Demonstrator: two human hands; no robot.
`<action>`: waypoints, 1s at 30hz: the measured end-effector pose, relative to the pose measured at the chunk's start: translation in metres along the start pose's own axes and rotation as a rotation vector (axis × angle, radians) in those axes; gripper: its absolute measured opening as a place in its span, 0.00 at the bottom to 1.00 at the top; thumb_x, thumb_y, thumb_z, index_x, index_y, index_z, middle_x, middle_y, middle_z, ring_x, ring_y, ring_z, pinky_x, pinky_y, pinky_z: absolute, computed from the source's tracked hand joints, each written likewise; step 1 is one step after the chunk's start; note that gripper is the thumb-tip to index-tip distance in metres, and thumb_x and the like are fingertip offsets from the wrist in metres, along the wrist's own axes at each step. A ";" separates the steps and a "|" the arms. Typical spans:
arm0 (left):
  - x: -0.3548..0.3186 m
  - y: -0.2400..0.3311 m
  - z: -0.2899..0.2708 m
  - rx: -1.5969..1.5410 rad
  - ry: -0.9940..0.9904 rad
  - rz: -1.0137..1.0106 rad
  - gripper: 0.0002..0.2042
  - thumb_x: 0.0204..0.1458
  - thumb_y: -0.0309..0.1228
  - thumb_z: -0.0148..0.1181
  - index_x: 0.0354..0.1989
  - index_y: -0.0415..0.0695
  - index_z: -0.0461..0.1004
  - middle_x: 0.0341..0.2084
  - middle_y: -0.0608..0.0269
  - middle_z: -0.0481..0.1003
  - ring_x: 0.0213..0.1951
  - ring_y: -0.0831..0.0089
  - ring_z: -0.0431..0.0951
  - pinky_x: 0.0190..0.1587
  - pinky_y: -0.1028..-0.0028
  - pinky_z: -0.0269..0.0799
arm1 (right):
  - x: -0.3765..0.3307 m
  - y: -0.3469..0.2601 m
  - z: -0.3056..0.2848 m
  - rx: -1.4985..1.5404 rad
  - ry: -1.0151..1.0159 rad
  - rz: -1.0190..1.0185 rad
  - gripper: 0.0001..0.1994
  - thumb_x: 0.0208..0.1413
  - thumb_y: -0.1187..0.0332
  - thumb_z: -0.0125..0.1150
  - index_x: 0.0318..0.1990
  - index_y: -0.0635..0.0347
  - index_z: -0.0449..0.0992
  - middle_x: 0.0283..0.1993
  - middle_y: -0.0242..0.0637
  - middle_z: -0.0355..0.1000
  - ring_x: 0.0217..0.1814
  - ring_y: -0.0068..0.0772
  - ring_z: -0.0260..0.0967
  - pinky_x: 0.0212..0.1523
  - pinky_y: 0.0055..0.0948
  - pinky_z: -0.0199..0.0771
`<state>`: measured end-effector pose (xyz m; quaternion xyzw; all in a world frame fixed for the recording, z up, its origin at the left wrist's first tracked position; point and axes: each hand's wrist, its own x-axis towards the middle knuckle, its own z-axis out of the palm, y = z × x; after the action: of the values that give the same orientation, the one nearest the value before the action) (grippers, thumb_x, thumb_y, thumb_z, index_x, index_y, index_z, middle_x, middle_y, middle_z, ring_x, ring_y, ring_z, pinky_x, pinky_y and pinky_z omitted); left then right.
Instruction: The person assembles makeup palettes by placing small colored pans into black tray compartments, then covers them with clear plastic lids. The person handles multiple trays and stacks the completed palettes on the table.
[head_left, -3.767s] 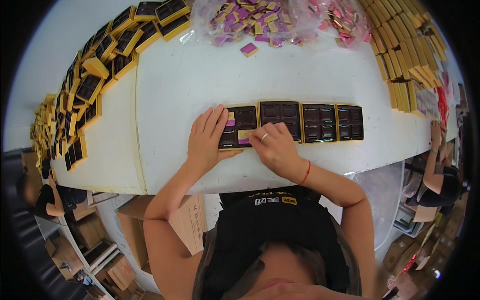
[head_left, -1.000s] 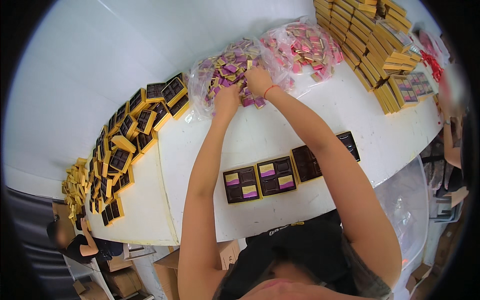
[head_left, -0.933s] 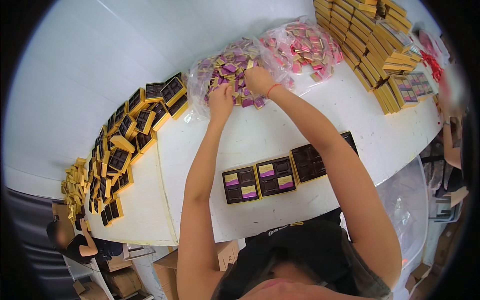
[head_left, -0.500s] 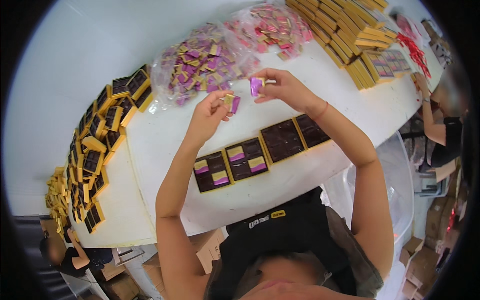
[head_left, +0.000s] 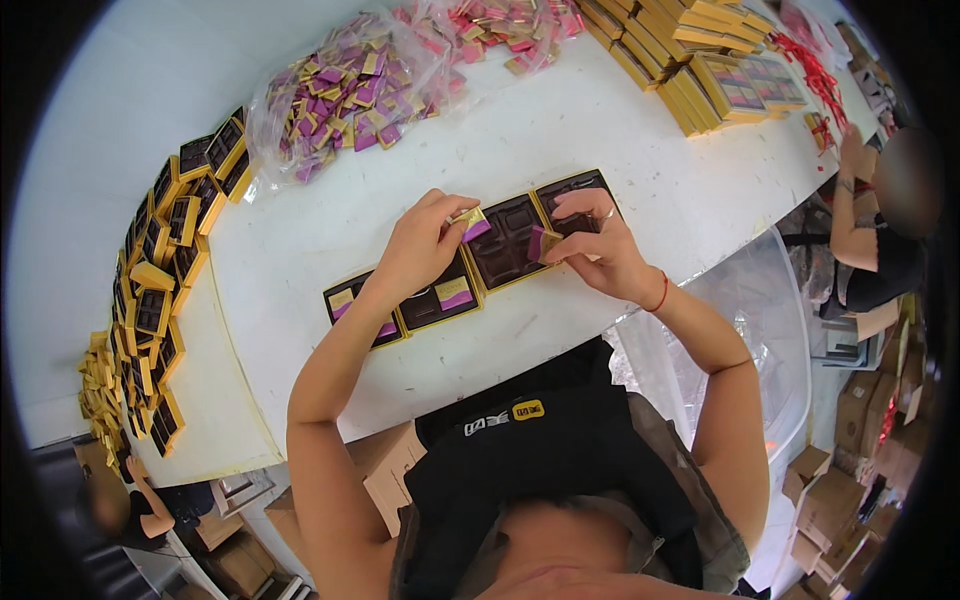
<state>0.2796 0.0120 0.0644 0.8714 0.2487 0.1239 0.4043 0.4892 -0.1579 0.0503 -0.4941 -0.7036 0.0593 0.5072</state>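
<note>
A row of gold-edged boxes with dark brown compartment trays lies on the table before me. Over the third box, my left hand pinches a purple-and-gold wrapped piece at the upper left compartment. My right hand grips a second wrapped piece, tilted, near the same box's lower right compartment. In the second box a wrapped piece sits in the right part, while my left hand and forearm cover some of it. Wrapped pieces also show in the leftmost box, partly hidden by that forearm.
A clear bag of purple-and-gold pieces and pink ones lie at the back. Gold boxes with dark trays are heaped at left; gold boxes are stacked at far right. Other people work at both sides.
Both hands, each with its wrapped piece, have come down from near the bag to the third box. The view has shifted, so the table contents appear further left and higher.
</note>
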 end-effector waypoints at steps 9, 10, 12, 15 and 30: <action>-0.006 0.012 0.021 0.288 0.101 0.060 0.15 0.54 0.31 0.62 0.51 0.44 0.77 0.44 0.58 0.73 0.38 0.64 0.75 0.42 0.68 0.72 | -0.013 -0.003 -0.007 0.376 -0.090 0.511 0.05 0.56 0.83 0.55 0.36 0.64 0.75 0.34 0.36 0.71 0.32 0.29 0.72 0.36 0.23 0.73; -0.009 0.009 0.025 0.382 0.141 0.136 0.19 0.53 0.35 0.64 0.53 0.43 0.75 0.47 0.57 0.73 0.42 0.62 0.75 0.46 0.66 0.71 | -0.009 -0.006 -0.007 0.300 -0.107 0.545 0.05 0.56 0.83 0.56 0.37 0.64 0.75 0.34 0.37 0.71 0.32 0.28 0.72 0.36 0.23 0.73; -0.017 0.010 0.029 0.495 0.165 0.235 0.29 0.49 0.43 0.68 0.57 0.41 0.72 0.53 0.55 0.71 0.51 0.58 0.72 0.54 0.62 0.68 | -0.001 -0.010 -0.005 0.218 -0.134 0.559 0.03 0.56 0.81 0.58 0.37 0.64 0.75 0.35 0.37 0.72 0.33 0.29 0.72 0.35 0.24 0.73; -0.033 0.013 0.033 0.590 0.048 0.235 0.49 0.39 0.56 0.71 0.66 0.35 0.60 0.64 0.48 0.62 0.66 0.54 0.61 0.67 0.57 0.55 | 0.003 -0.006 -0.002 0.124 -0.181 0.406 0.05 0.54 0.79 0.62 0.38 0.63 0.76 0.35 0.37 0.72 0.34 0.32 0.72 0.35 0.27 0.73; -0.032 -0.002 0.016 0.555 0.062 0.253 0.37 0.48 0.54 0.65 0.61 0.41 0.67 0.61 0.49 0.67 0.64 0.52 0.65 0.66 0.56 0.57 | 0.019 -0.026 -0.004 -0.234 -0.523 -0.006 0.07 0.52 0.67 0.65 0.37 0.57 0.81 0.37 0.33 0.70 0.41 0.35 0.66 0.40 0.34 0.63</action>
<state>0.2585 -0.0140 0.0526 0.9684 0.1747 0.1275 0.1245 0.4757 -0.1579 0.0799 -0.5152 -0.8140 0.1015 0.2484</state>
